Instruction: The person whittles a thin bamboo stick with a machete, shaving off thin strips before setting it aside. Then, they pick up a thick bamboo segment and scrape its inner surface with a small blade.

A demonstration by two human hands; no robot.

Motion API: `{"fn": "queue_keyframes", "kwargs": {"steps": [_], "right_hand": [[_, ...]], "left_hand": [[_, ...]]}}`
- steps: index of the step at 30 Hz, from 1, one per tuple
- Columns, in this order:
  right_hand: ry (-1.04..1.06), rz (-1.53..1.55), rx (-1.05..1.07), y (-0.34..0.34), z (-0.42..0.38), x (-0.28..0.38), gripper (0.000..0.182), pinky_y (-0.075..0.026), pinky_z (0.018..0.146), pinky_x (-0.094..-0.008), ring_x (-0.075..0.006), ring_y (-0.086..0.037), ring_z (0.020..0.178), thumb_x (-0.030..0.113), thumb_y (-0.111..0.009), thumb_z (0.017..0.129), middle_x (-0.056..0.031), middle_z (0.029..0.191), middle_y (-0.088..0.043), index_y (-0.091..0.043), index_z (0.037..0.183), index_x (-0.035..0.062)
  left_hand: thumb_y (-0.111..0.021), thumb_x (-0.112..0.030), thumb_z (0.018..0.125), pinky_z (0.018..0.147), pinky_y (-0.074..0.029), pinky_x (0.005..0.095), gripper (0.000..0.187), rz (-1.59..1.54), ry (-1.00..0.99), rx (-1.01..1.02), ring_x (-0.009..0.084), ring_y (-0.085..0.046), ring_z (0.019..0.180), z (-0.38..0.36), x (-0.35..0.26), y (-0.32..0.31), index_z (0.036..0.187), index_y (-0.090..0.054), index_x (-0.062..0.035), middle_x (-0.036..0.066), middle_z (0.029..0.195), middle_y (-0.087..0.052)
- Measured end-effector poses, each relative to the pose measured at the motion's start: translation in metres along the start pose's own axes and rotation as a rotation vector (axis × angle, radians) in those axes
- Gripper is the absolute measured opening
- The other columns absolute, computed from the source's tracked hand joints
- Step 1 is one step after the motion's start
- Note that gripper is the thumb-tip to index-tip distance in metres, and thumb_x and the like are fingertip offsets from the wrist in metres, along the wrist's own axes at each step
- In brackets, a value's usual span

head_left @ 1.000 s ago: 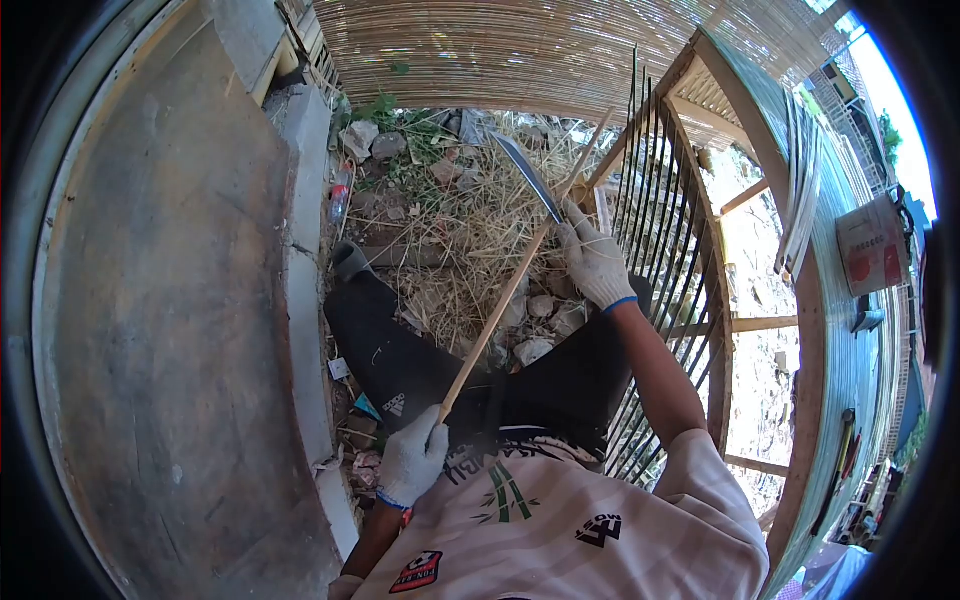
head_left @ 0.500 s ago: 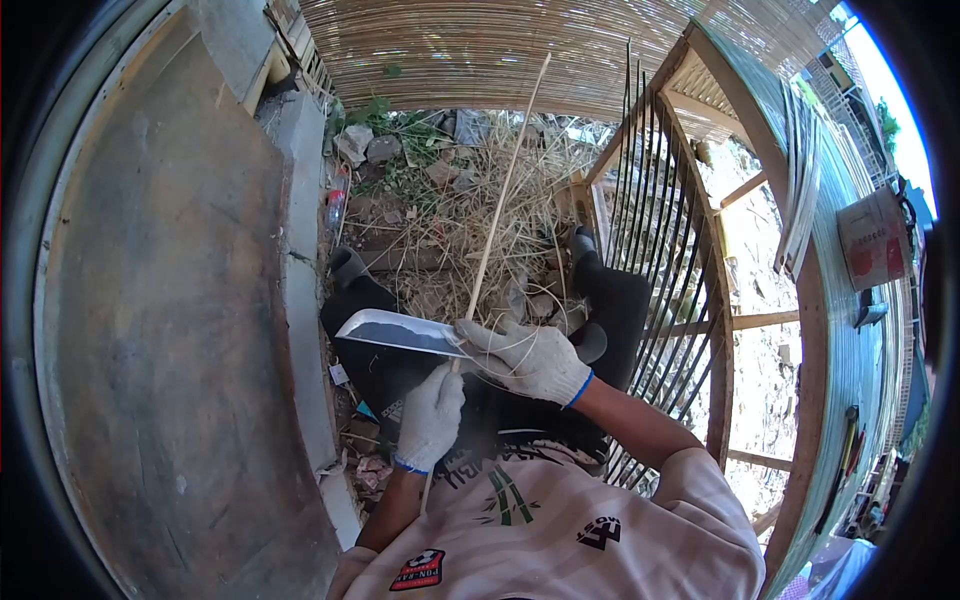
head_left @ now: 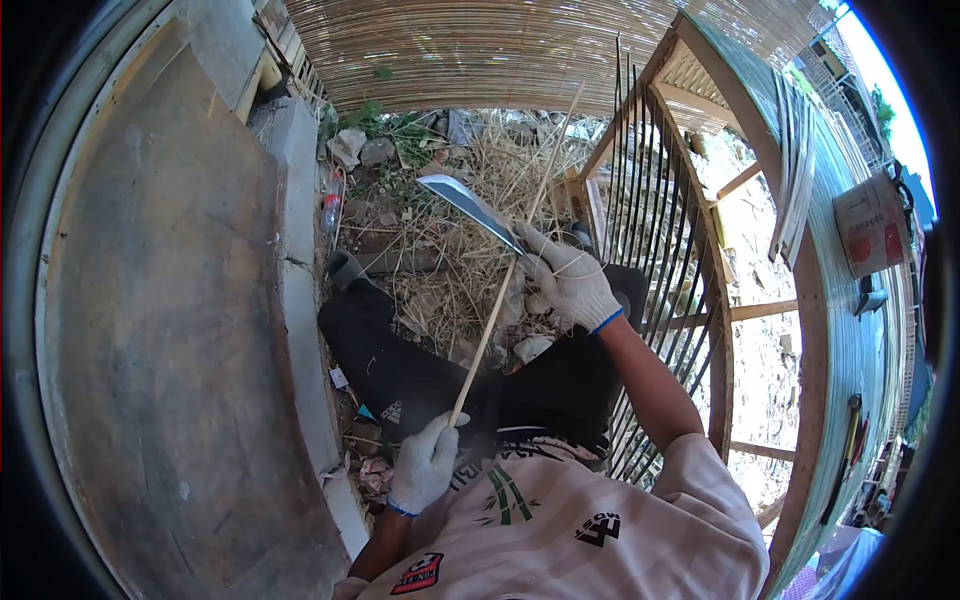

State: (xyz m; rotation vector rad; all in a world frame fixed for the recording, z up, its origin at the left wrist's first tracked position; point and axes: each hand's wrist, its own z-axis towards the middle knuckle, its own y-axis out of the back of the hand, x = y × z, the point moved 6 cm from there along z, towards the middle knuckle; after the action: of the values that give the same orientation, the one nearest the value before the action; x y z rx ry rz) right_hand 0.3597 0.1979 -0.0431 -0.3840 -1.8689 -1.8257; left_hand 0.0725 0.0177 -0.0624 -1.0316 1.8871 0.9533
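In a white work glove, my left hand (head_left: 427, 462) is closed round the lower end of a long thin bamboo strip (head_left: 492, 325), close to my shirt. The strip slants up and away to the right. My right hand (head_left: 570, 278), gloved too, grips a broad-bladed knife (head_left: 470, 212) at the strip's middle. The blade points up and left and lies against or just over the strip; its handle is hidden in the glove. A thin curled shaving hangs about my right hand.
Dry shavings (head_left: 470, 290) and stones litter the ground between my legs. A wooden board (head_left: 170, 320) stands along the left. To the right are a wooden frame with dark rods (head_left: 660, 230) and a cardboard box (head_left: 870, 225). A woven bamboo screen (head_left: 450, 60) hangs ahead.
My right hand and the knife have moved away from me, up along the strip. My left hand has drawn slightly back towards my body, and the blade now tilts more steeply.
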Motion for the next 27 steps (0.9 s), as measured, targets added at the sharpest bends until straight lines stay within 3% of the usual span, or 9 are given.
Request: {"fn": "queue_keyframes", "kwargs": {"steps": [2,3,5,9,12,20,22,24,27], "right_hand": [[-0.046,0.038,-0.007,0.007,0.008,-0.012,0.054,-0.058,0.082,-0.0459,-0.0376,-0.074,0.091,0.025,-0.061,0.105,-0.0212,0.100,-0.074,-0.051,0.158,0.0179],[-0.048,0.039,-0.007,0.008,0.010,-0.011,0.054,-0.058,0.082,-0.0459,-0.0376,-0.074,0.091,0.025,-0.061,0.105,-0.0212,0.100,-0.074,-0.051,0.158,0.0179],[-0.015,-0.043,0.025,0.011,0.013,-0.004,0.053,-0.058,0.081,-0.0462,-0.0372,-0.073,0.089,0.025,-0.060,0.105,-0.0210,0.099,-0.074,-0.051,0.158,0.0197],[0.058,-0.089,-0.002,0.010,0.022,0.001,0.053,-0.058,0.080,-0.0480,-0.0382,-0.073,0.088,0.026,-0.059,0.106,-0.0210,0.097,-0.073,-0.050,0.158,0.0229],[0.078,-0.159,-0.034,0.009,0.033,-0.003,0.055,-0.058,0.079,-0.0502,-0.0361,-0.072,0.088,0.035,-0.058,0.106,-0.0166,0.094,-0.072,-0.048,0.159,0.0260],[-0.038,-0.235,-0.049,0.036,0.063,-0.027,0.047,-0.058,0.082,-0.0490,-0.0369,-0.074,0.088,0.039,-0.056,0.108,-0.0190,0.093,-0.075,-0.056,0.153,0.0280],[0.004,-0.223,-0.103,0.040,0.072,-0.043,0.048,-0.055,0.076,-0.0503,-0.0367,-0.073,0.082,0.030,-0.058,0.107,-0.0196,0.086,-0.070,-0.054,0.155,0.0285],[-0.124,-0.238,-0.078,0.049,0.080,-0.056,0.046,-0.057,0.088,-0.0497,-0.0384,-0.074,0.092,0.043,-0.054,0.109,-0.0173,0.094,-0.076,-0.056,0.153,0.0302],[-0.086,-0.279,-0.112,0.048,0.094,-0.082,0.047,-0.058,0.087,-0.0496,-0.0401,-0.074,0.098,0.044,-0.054,0.109,-0.0198,0.107,-0.076,-0.056,0.153,0.0294]], "left_hand": [[-0.048,-0.012,0.109,0.054,-0.037,0.0251,0.032,0.053,-0.114,-0.015,0.0030,-0.042,0.060,-0.008,0.007,0.003,0.131,-0.069,-0.0003,-0.006,0.068,-0.047],[-0.048,-0.012,0.109,0.054,-0.037,0.0251,0.032,0.054,-0.114,-0.013,0.0030,-0.042,0.060,-0.009,0.006,0.008,0.131,-0.069,-0.0003,-0.006,0.068,-0.047],[-0.053,-0.015,0.107,0.061,-0.048,0.0340,0.030,0.040,0.013,0.022,0.0121,-0.056,0.062,-0.012,0.007,0.015,0.128,-0.070,-0.0019,0.012,0.074,-0.063],[-0.053,-0.015,0.107,0.061,-0.048,0.0341,0.030,0.049,0.020,-0.006,0.0118,-0.056,0.063,-0.014,0.005,0.026,0.128,-0.070,-0.0020,0.013,0.074,-0.063],[-0.053,-0.015,0.107,0.061,-0.048,0.0341,0.030,0.055,0.031,-0.006,0.0117,-0.056,0.063,-0.021,0.006,0.033,0.128,-0.070,-0.0019,0.011,0.074,-0.064],[-0.051,-0.017,0.108,0.060,-0.048,0.0287,0.033,0.008,0.154,0.065,0.0071,-0.055,0.062,-0.046,0.030,0.043,0.131,-0.070,-0.0026,0.004,0.075,-0.063],[-0.052,-0.018,0.108,0.060,-0.048,0.0285,0.034,-0.021,0.145,0.075,0.0068,-0.055,0.061,-0.053,0.039,0.049,0.131,-0.070,-0.0022,0.004,0.074,-0.063],[-0.052,-0.019,0.109,0.060,-0.048,0.0282,0.034,-0.054,0.135,0.081,0.0064,-0.055,0.061,-0.059,0.046,0.050,0.132,-0.070,-0.0019,0.003,0.074,-0.063],[-0.051,-0.017,0.109,0.055,-0.044,0.0242,0.034,-0.114,0.114,0.070,0.0030,-0.049,0.059,-0.070,0.057,0.053,0.130,-0.070,0.0019,-0.006,0.066,-0.050]]}}
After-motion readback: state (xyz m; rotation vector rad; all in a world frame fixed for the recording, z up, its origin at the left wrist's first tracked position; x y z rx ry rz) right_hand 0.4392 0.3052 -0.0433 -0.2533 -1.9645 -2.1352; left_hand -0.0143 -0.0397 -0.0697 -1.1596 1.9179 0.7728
